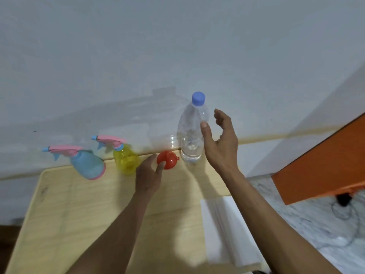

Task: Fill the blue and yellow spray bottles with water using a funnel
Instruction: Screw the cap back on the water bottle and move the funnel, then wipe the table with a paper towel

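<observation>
Both hands reach toward the far edge of the wooden counter (83, 204), neither holding anything.

The right hand (221, 145) is spread open beside the capped water bottle (190, 133), thumb at its side; whether it touches is unclear. The left hand (147, 175) lies loosely open, its fingers (161, 166) at the red funnel (167, 160), not gripping it. The funnel sits between the yellow sprayer (126, 160) and the water bottle. The blue sprayer (87, 164) stands left of the yellow one, both with pink trigger heads on. White sheets (223, 232) lie on the counter's right side.
</observation>
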